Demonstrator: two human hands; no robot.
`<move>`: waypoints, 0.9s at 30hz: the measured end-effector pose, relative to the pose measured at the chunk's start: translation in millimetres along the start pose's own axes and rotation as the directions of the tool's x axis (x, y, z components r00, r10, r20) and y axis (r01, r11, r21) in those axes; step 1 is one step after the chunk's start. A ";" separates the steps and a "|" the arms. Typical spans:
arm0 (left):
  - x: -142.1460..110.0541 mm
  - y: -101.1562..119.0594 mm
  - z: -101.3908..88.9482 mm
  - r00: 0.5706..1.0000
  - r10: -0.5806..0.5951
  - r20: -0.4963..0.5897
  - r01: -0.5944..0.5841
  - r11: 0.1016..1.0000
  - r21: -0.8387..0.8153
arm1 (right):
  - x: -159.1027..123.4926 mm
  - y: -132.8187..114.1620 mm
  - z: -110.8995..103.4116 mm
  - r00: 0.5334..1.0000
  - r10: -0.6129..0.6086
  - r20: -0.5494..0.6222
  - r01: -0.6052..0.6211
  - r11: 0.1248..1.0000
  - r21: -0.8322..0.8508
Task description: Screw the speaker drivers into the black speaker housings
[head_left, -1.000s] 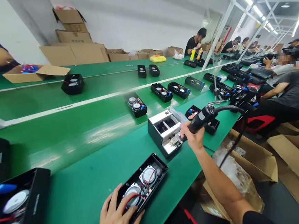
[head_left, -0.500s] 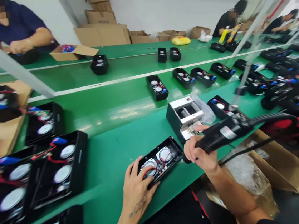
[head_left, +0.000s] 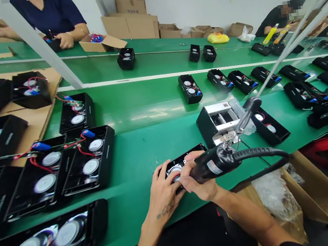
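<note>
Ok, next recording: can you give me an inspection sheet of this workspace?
Surface: green conveyor belt, several lanes side by side.
Job's things: open black speaker housing under the left hand, speaker driver inside.
Clutter: more open housings; white-and-black fixture beside a plastic bag.
Grippers: nothing seen; right hand grips a corded electric screwdriver.
Cables: black cord curving rightward from the screwdriver.
Surroundings: cardboard boxes; co-worker across the belts.

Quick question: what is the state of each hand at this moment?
Left hand: closed on the black speaker case, fingers spread over it.
Right hand: closed, holding a corded electric screwdriver.
</note>
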State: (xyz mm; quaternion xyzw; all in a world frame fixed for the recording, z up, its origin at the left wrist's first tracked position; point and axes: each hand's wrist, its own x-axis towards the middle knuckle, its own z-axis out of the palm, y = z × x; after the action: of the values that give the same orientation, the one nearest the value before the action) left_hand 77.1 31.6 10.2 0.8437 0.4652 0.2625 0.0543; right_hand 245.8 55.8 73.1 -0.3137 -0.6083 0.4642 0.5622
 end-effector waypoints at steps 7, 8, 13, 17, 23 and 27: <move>1.6 2.5 -1.8 0.999 0.022 -0.047 -0.022 1.000 0.003 | 4.9 -8.4 2.7 0.994 -0.096 0.046 0.098 0.994 -0.045; 1.8 2.7 -2.2 0.998 0.024 -0.050 -0.024 1.000 -0.001 | 4.6 -8.4 2.6 0.994 -0.095 0.056 0.098 0.993 -0.066; 1.5 2.4 -2.2 0.999 0.019 -0.033 -0.019 1.000 -0.003 | 2.9 -7.6 2.5 0.996 -0.072 0.058 0.076 0.995 -0.062; 0.9 2.0 0.6 0.998 0.031 -0.059 -0.031 1.000 0.003 | 4.5 -13.2 2.5 0.988 -0.126 0.090 0.137 0.983 -0.121; 2.3 0.3 0.6 0.998 0.037 -0.056 -0.039 0.999 -0.023 | 5.7 -16.8 1.8 0.982 -0.163 0.091 0.172 0.980 -0.101; 3.2 1.1 -1.3 0.998 0.038 -0.053 -0.038 0.999 -0.011 | 4.9 -13.2 2.3 0.988 -0.128 0.091 0.136 0.988 -0.079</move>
State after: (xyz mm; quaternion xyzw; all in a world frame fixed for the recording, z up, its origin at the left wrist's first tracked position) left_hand 78.7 33.5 13.0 0.8448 0.4487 0.2884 0.0422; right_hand 244.6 54.8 87.3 -0.2762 -0.6704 0.4126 0.5514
